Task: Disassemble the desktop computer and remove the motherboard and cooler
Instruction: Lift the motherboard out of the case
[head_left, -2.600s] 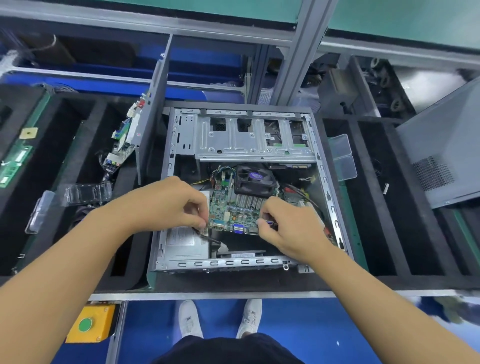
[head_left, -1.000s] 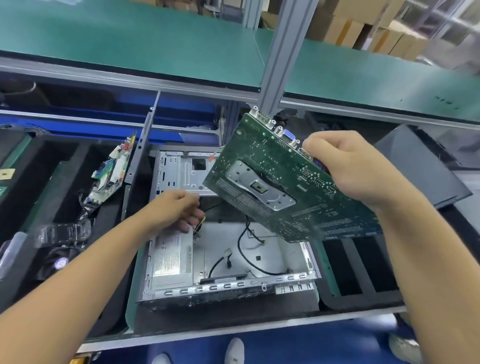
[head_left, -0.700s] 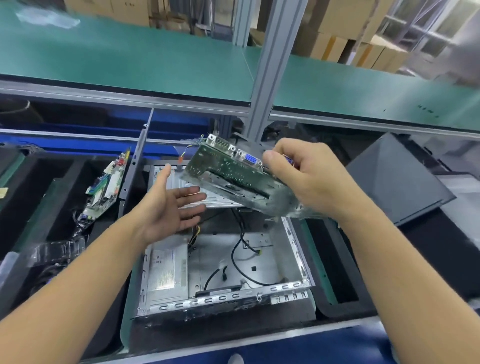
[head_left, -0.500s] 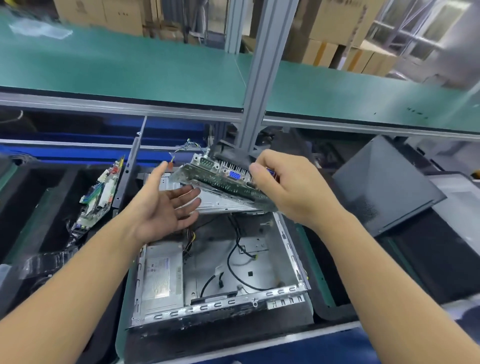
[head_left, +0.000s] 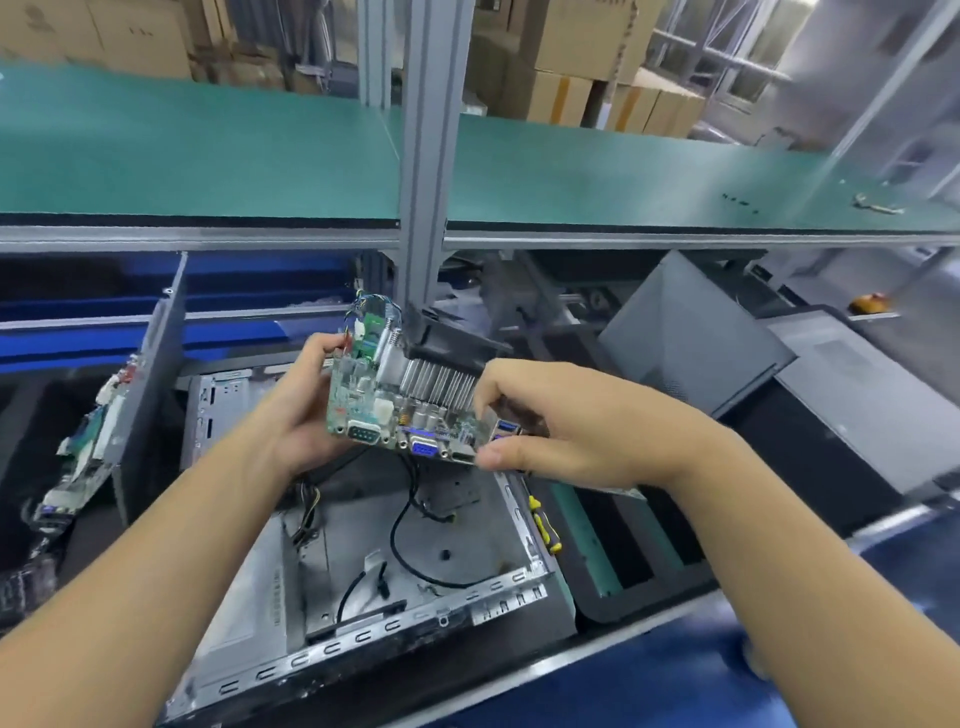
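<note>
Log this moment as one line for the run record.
stage: motherboard held above case | left hand: grips board's left edge | right hand: pinches port edge | cooler: mounted on board

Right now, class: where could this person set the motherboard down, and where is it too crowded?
The green shelf is bare on both sides of the aluminium post, apart from small parts far right. Crowded: the case floor, with black cables, and the left tray, holding another circuit board.

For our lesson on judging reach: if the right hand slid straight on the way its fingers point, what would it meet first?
The right hand pinches the motherboard by its edge and points left toward the cooler, probably met first, then the left hand. Depth is unclear.
</note>
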